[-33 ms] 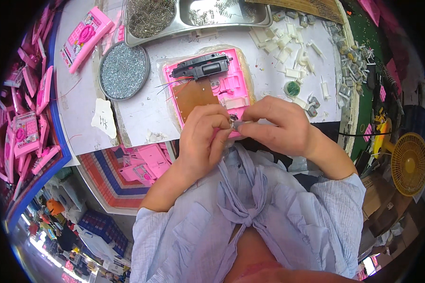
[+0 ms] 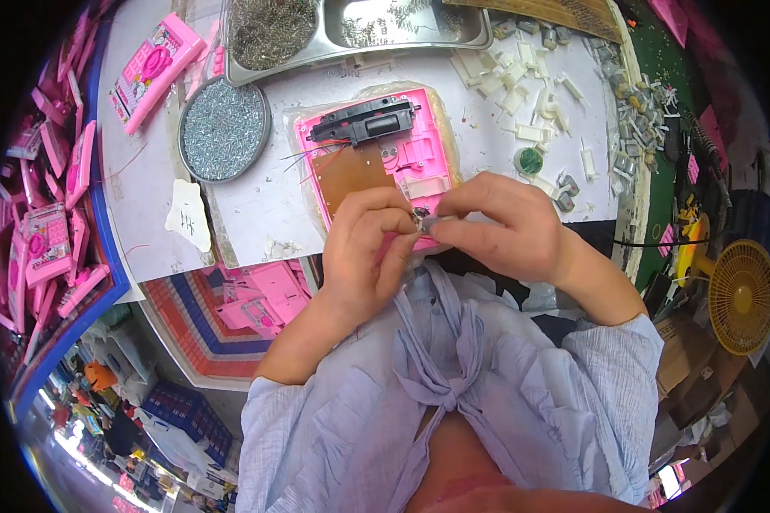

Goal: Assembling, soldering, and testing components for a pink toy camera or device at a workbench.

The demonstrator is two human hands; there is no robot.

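In front of me lies an opened pink plastic toy casing (image 2: 445,158) on a padded, plastic-wrapped pad. Inside it sit a black mechanism (image 2: 376,126), a brown circuit board (image 2: 351,179) and thin loose wires. At the casing's near right corner, the fingertips of my left hand (image 2: 364,248) and my right hand (image 2: 513,227) meet, both closed in a pinch. Between them is a small grey metallic part (image 2: 425,224), mostly covered by my fingers, so its exact kind is unclear.
A round dish of small screws (image 2: 224,128) stands left, below a steel divided tray (image 2: 402,47) of metal bits. White plastic pieces (image 2: 535,132) and small grey parts (image 2: 565,192) are scattered right. Pink toys fill a bin (image 2: 51,231) far left. A yellow fan (image 2: 742,297) stands right.
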